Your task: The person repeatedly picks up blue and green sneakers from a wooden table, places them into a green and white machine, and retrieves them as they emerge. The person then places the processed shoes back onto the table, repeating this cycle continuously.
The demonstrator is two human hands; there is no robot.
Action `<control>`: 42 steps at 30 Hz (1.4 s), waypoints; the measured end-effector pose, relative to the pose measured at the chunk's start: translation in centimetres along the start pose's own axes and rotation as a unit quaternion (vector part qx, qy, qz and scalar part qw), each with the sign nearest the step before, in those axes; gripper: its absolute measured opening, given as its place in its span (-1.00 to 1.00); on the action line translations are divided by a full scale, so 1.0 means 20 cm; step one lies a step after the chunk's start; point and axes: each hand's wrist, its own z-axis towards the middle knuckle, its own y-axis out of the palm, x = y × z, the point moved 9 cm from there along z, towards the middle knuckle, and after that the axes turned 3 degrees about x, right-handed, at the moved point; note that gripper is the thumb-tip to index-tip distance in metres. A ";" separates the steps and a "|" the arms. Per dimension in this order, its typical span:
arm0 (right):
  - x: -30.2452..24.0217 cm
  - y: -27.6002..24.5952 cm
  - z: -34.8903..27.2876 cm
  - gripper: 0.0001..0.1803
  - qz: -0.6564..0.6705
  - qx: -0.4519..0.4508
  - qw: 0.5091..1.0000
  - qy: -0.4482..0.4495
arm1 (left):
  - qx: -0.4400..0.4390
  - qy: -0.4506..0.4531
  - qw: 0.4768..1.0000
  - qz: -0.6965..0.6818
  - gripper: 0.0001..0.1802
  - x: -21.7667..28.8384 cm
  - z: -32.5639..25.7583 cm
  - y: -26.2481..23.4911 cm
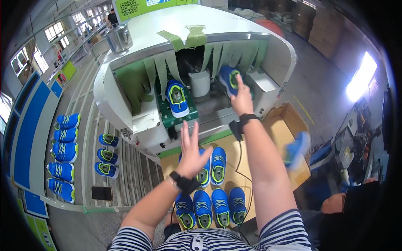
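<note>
My right hand (pixel 243 99) reaches into the front opening of a white machine (pixel 278 58). Its fingers are on a blue sneaker (pixel 227 78) with lime trim, which tilts beside a grey block (pixel 200 83). Another blue sneaker (pixel 179 109) lies on a green perforated plate (pixel 190 113) on the block's left. In front of that plate my left hand (pixel 192 152) is raised with fingers spread and nothing in it. Below it, several sneakers (pixel 217 165) stand in two rows on a tan board (pixel 234 152), some partly covered by my hand and wrist.
Green strips (pixel 161 69) hang in the machine's opening. At right is a cardboard box (pixel 299 178), with a motion-blurred blue shoe (pixel 296 148) by it and a co-worker's hand (pixel 333 203) nearby. Several sneakers (pixel 65 151) and a phone (pixel 101 193) lie on the left. A cable (pixel 239 157) crosses the board.
</note>
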 end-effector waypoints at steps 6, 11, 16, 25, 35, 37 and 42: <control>-0.16 0.18 -0.55 -0.03 -0.047 0.010 0.991 -0.125 | -0.129 -0.075 0.984 0.101 0.00 -0.31 -0.64 -0.11; 0.41 0.34 -1.06 -0.06 -0.151 -0.123 0.978 -0.078 | -0.110 -0.185 0.965 0.152 -0.14 -0.48 -1.00 -0.40; 0.86 0.28 -1.19 -0.17 -0.161 -0.130 0.975 -0.076 | -0.136 -0.233 0.948 0.172 -0.17 -0.56 -1.21 -0.43; 1.15 0.33 -1.36 0.08 0.267 -0.003 0.925 0.272 | -0.132 -0.237 0.954 0.132 -0.29 -0.55 -1.30 -0.39; 0.78 0.45 -1.47 0.19 0.259 -0.292 0.917 0.077 | -0.306 -0.107 0.943 0.070 -0.25 -0.36 -1.21 0.13; 0.70 0.30 -1.61 0.09 0.392 -0.338 0.827 0.218 | -0.315 -0.122 0.938 0.080 -0.25 -0.41 -1.22 0.16; 1.18 -0.29 -1.66 -0.20 0.102 -0.237 0.942 0.213 | -0.313 -0.131 0.937 0.075 -0.29 -0.41 -1.24 0.17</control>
